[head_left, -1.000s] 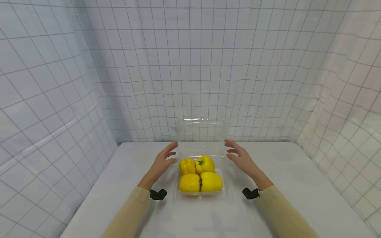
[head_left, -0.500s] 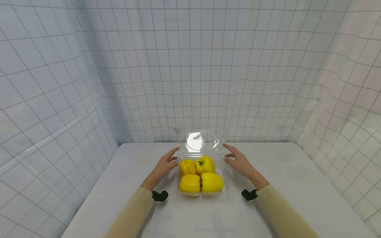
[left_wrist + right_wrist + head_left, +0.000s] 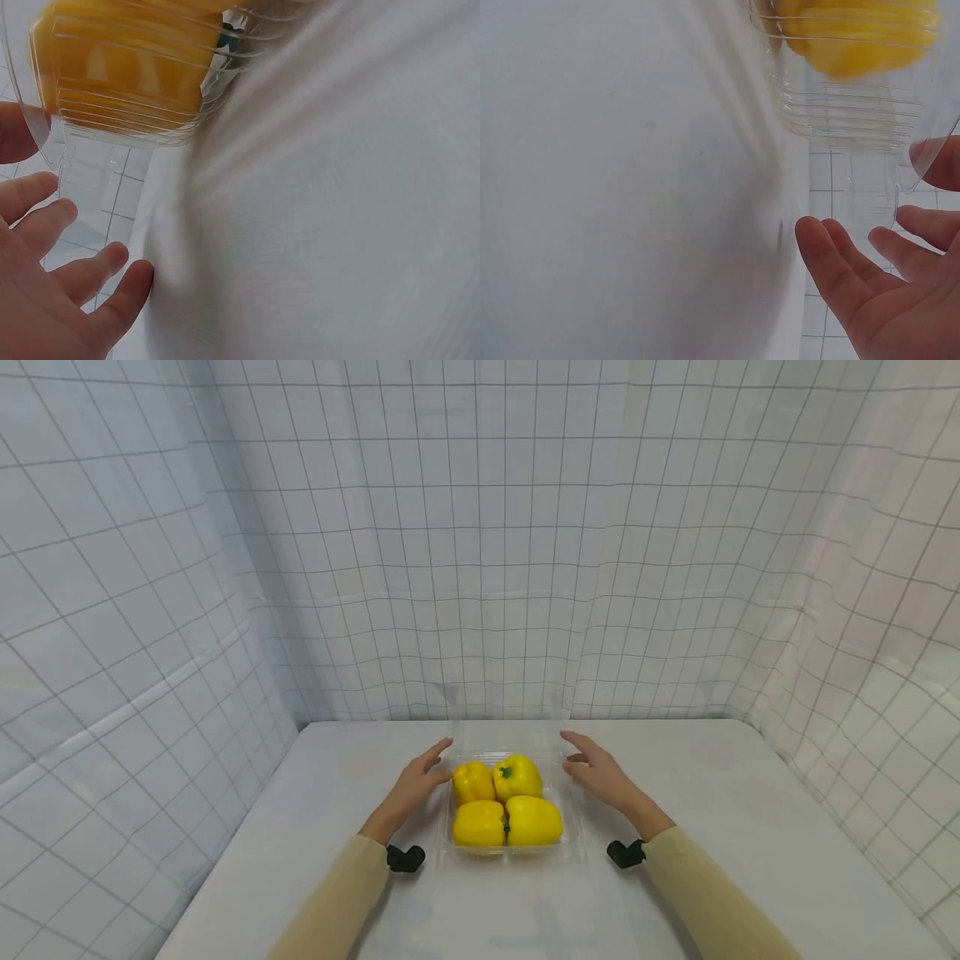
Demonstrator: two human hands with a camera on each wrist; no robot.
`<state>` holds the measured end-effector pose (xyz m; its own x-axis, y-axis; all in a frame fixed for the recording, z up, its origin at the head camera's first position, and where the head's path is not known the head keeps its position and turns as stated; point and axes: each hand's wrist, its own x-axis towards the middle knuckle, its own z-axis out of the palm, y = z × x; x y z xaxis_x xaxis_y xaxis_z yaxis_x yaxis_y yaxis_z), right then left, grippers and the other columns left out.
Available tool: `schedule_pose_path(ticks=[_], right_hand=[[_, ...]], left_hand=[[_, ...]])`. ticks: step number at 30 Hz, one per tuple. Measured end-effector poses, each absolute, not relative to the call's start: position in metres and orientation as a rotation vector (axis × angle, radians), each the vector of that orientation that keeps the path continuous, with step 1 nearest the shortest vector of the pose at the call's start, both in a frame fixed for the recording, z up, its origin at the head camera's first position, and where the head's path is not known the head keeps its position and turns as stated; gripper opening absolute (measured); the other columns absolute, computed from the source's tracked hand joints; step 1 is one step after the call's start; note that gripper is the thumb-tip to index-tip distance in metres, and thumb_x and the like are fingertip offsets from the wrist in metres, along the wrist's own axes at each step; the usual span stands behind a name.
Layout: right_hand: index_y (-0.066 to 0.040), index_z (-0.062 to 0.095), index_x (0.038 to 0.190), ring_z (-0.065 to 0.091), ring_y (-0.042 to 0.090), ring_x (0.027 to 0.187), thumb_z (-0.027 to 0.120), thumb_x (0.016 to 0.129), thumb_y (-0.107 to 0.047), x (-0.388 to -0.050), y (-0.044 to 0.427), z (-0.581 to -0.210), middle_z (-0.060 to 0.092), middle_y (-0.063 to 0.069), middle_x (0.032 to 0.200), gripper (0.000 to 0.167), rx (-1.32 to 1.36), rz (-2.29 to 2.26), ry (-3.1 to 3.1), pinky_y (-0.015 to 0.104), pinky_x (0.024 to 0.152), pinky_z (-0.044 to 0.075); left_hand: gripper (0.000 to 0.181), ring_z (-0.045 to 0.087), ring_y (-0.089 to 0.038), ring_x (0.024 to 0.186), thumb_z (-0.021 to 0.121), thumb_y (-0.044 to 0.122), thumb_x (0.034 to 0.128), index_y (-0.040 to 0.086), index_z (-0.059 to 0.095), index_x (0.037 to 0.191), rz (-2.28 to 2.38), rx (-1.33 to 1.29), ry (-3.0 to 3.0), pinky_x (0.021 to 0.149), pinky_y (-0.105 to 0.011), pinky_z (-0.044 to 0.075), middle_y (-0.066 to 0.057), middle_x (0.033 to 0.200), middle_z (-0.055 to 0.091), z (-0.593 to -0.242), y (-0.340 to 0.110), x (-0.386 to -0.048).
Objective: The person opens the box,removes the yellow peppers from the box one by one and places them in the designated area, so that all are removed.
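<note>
A clear plastic clamshell box sits mid-table in the head view, with several yellow bell peppers inside. Its transparent lid leans back behind the box, hinged at the far edge and hard to make out. My left hand is at the box's far left corner, fingers spread and loosely bent. Seen from the left wrist, its thumb lies against the clear rim. Opposite, my right hand is at the far right corner, its thumb by the rim and its fingers loosely extended near the lid's edge.
A white cloth covers the table. White curtains with a dark grid hang behind the table and along both sides. Each wrist carries a small black camera mount beside a beige sleeve.
The lid has tipped farther back and lower, away from the peppers. Both hands have come slightly inward and down toward the box's far corners. The peppers stay in place.
</note>
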<state>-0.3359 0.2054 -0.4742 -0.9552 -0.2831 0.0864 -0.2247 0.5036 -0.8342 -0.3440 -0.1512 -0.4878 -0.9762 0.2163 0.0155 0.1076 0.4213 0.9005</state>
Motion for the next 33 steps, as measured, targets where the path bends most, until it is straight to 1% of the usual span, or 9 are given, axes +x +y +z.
schedule_pose_path(ticks=[3,7,14,18,23,26,28,31,33], right_hand=[[-0.019,0.033,0.158,0.051,0.032,0.132,0.055,0.104,-0.022,-0.336,0.205,-0.476,0.03,0.007,0.162,0.058,-0.434,-1.481,2.651,0.045,0.097,0.053],[-0.016,0.034,0.158,0.052,0.034,0.13,0.055,0.104,-0.024,-0.336,0.206,-0.479,0.031,0.011,0.161,0.058,-0.414,-1.494,2.623,0.046,0.098,0.052],[-0.015,0.033,0.158,0.058,0.034,0.121,0.054,0.105,-0.025,-0.339,0.206,-0.48,0.033,0.013,0.159,0.059,-0.379,-1.472,2.612,0.047,0.098,0.052],[-0.017,0.035,0.158,0.057,0.033,0.122,0.055,0.104,-0.025,-0.338,0.206,-0.478,0.034,0.011,0.159,0.057,-0.37,-1.457,2.627,0.046,0.097,0.052],[-0.021,0.039,0.155,0.048,0.034,0.132,0.057,0.103,-0.026,-0.333,0.204,-0.472,0.036,0.01,0.158,0.055,-0.356,-1.415,2.687,0.05,0.099,0.05],[-0.022,0.04,0.155,0.043,0.038,0.136,0.058,0.102,-0.027,-0.328,0.203,-0.466,0.036,0.011,0.158,0.056,-0.362,-1.361,2.754,0.057,0.102,0.045],[-0.02,0.04,0.155,0.041,0.04,0.137,0.059,0.102,-0.026,-0.325,0.202,-0.462,0.036,0.012,0.158,0.056,-0.389,-1.339,2.794,0.061,0.103,0.043],[-0.018,0.039,0.154,0.038,0.041,0.139,0.059,0.101,-0.023,-0.322,0.2,-0.457,0.034,0.013,0.158,0.057,-0.442,-1.323,2.84,0.062,0.106,0.039],[-0.018,0.04,0.154,0.036,0.04,0.141,0.06,0.101,-0.023,-0.32,0.199,-0.454,0.033,0.012,0.158,0.057,-0.457,-1.328,2.86,0.061,0.107,0.038]], left_hand=[[0.06,0.028,-0.04,0.147,0.057,0.019,0.0988,0.023,0.04,0.156,1.584,0.261,2.576,0.113,-0.067,0.023,-0.012,0.162,0.031,-0.489,-0.151,-0.344],[0.058,0.027,-0.041,0.147,0.056,0.023,0.1005,0.022,0.04,0.156,1.565,0.267,2.577,0.114,-0.066,0.022,-0.016,0.161,0.031,-0.489,-0.152,-0.341],[0.058,0.024,-0.039,0.149,0.055,0.025,0.1021,0.02,0.037,0.157,1.595,0.331,2.552,0.117,-0.062,0.019,-0.012,0.162,0.031,-0.492,-0.154,-0.341],[0.058,0.032,-0.04,0.145,0.055,0.023,0.102,0.018,0.038,0.157,1.605,0.329,2.556,0.115,-0.061,0.026,-0.016,0.157,0.039,-0.492,-0.153,-0.341],[0.058,0.043,-0.042,0.138,0.055,0.02,0.1021,0.019,0.037,0.157,1.609,0.288,2.563,0.11,-0.06,0.036,-0.02,0.151,0.046,-0.489,-0.151,-0.338],[0.059,0.045,-0.041,0.136,0.055,0.018,0.1026,0.019,0.035,0.158,1.644,0.285,2.539,0.107,-0.06,0.04,-0.02,0.15,0.046,-0.486,-0.151,-0.333],[0.06,0.047,-0.04,0.134,0.056,0.018,0.1027,0.018,0.033,0.158,1.686,0.292,2.51,0.105,-0.059,0.042,-0.021,0.15,0.046,-0.483,-0.152,-0.329],[0.062,0.048,-0.041,0.133,0.057,0.018,0.1025,0.018,0.032,0.159,1.744,0.298,2.462,0.102,-0.057,0.046,-0.023,0.151,0.045,-0.48,-0.154,-0.32],[0.063,0.048,-0.041,0.134,0.059,0.02,0.1019,0.019,0.032,0.159,1.762,0.29,2.441,0.101,-0.055,0.047,-0.023,0.151,0.044,-0.478,-0.154,-0.314]])
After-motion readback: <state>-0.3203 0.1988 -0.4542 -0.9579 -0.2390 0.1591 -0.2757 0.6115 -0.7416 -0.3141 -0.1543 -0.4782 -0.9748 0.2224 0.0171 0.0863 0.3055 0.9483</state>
